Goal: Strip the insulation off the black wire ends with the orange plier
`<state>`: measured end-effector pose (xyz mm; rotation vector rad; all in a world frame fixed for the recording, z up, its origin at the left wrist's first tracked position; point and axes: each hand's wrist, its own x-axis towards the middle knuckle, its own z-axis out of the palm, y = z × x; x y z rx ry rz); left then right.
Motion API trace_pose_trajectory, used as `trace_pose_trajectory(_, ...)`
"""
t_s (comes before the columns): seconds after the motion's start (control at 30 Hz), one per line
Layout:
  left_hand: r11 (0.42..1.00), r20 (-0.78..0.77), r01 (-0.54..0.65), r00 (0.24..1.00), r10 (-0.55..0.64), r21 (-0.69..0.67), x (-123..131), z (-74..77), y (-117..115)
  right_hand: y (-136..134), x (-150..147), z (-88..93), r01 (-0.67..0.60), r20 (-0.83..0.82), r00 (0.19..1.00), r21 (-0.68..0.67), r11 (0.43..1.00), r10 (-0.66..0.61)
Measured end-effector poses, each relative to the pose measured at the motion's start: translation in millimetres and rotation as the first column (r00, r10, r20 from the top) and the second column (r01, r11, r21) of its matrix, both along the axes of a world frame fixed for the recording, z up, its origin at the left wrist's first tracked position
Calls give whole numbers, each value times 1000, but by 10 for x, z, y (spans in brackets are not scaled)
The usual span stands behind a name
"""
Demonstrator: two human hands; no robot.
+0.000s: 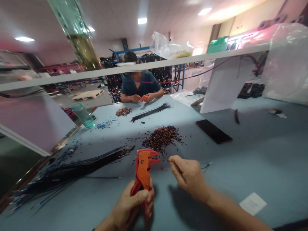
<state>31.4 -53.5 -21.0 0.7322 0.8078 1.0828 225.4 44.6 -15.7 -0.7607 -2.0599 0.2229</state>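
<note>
My left hand (137,200) is wrapped round the handles of an orange and red wire stripper (144,170), held upright with its jaws pointing right. Just right of those jaws, my right hand (189,175) pinches a thin black wire (206,165). A short tip of the wire pokes out at the fingertips, and its blue, metal-ended tail shows behind the hand. Beyond the tool lies a heap of short black and copper-coloured offcuts (163,137). To the left, a long bundle of black wires (81,170) with blue terminals rests on the blue-grey table (231,192).
A black phone (213,131) and a white paper slip (253,203) lie at right. Across the table a person (141,85) holds another orange tool (144,98). Between us stand a second wire bundle (151,112) and a green bottle (83,116). A white shelf bar (154,65) crosses overhead.
</note>
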Motion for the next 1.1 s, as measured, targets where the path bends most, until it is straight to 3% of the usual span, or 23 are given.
trace_pose_trajectory(0.1,998,3,-61,998,61,34,-63,33,19,27,22,13,-10,-17,1000,-94,996,8)
trace_pose_trajectory(0.27,999,15,-40,999,40,22,-84,49,23,8,18,16,-36,-4,999,-244,969,37)
trace_pose_trajectory(0.5,1000,37,10,999,-9,-10,-75,-7,-11,-24,41,53,-74,-63,996,-235,969,61)
trace_pose_trajectory(0.8,996,6,7,1000,-8,89,-42,-28,-1,-47,14,4,-84,-22,997,-261,962,81)
trace_pose_trajectory(0.97,951,-251,-82,955,160,297,-43,-13,20,-67,-19,50,-76,-40,997,-420,904,66)
trace_pose_trajectory(1.1,818,-495,-43,777,388,574,-102,3,35,-8,-28,92,-95,-27,995,-638,764,101)
